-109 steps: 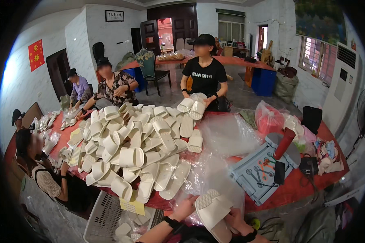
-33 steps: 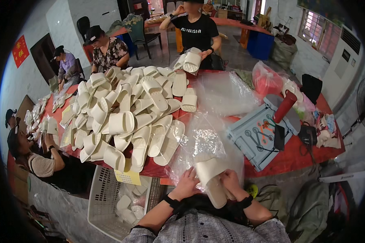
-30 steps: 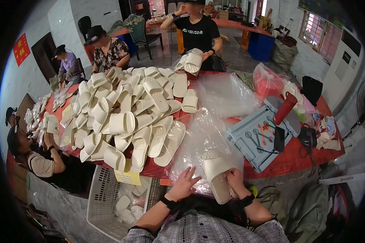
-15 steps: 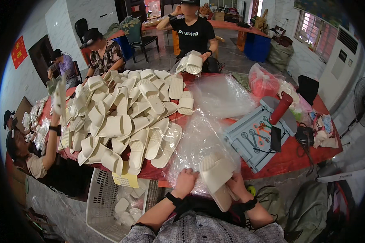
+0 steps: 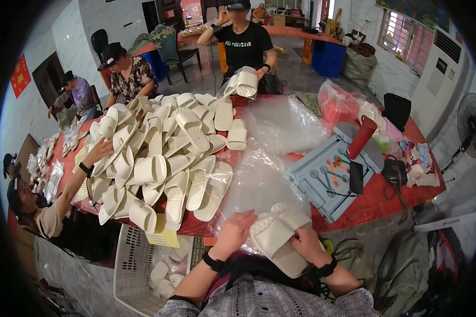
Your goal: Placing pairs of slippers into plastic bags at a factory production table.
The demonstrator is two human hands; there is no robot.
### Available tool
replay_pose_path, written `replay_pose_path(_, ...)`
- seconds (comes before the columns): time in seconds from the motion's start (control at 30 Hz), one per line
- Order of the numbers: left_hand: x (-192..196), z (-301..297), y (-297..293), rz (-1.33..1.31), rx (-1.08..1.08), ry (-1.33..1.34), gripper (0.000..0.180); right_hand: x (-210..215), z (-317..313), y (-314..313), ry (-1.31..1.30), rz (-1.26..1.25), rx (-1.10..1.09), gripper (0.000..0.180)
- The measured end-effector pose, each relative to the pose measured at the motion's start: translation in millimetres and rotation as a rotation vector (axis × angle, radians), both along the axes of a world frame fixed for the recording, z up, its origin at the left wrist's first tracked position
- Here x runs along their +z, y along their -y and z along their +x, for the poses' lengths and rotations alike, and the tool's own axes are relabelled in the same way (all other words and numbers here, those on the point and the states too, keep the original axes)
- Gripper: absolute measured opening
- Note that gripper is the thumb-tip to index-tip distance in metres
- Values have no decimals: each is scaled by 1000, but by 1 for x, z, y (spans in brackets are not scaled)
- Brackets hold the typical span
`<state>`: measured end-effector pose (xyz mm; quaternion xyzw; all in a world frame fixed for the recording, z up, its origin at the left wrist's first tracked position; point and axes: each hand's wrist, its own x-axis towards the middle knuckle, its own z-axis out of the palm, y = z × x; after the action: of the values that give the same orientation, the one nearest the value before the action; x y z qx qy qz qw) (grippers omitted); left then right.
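My right hand [image 5: 308, 246] is closed on a pair of cream slippers [image 5: 280, 235], stacked with toes pointing away, at the table's near edge. My left hand [image 5: 237, 230] lies just left of the slippers with its fingers stretched out over the near end of a clear plastic bag [image 5: 259, 182]. Its fingertips come close to the slippers' side; whether they touch is hard to see. More clear bags [image 5: 288, 119] lie flat farther back. To the left rises a big heap of loose cream slippers [image 5: 150, 169].
A grey-blue plastic stand [image 5: 322, 179] on the red-covered table [image 5: 349, 214] holds a red tumbler [image 5: 362, 136] and a dark phone [image 5: 356, 177]. Below left is a white basket [image 5: 129, 269] with bagged items. One co-worker [image 5: 246, 47] across holds slippers; another [image 5: 63, 203] reaches into the heap.
The slippers in my right hand have moved slightly left, closer to my left hand, whose fingers have straightened. The left co-worker's raised arm has come down onto the heap.
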<state>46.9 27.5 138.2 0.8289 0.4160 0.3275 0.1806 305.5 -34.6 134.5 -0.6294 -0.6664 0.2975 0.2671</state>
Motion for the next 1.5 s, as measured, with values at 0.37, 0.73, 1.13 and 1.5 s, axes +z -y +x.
replay_pose_path(0.37, 37, 18, 24, 131, -212, -48, 42, -11, -17, -13, 43, 266, 31, 23)
replay_pose_path(0.73, 50, 39, 37, 30, -359, 192, 35, -24, -33, -71, 218, 195, -43, 33)
replay_pose_path(1.13, 18, -21, 55, -23, -293, 213, 21, -70, -79, -60, 139, 135, 302, 71)
replay_pose_path(1.5, -61, -47, 23, -368, 546, 413, 63, 58, 20, -26, -617, -423, 257, 32)
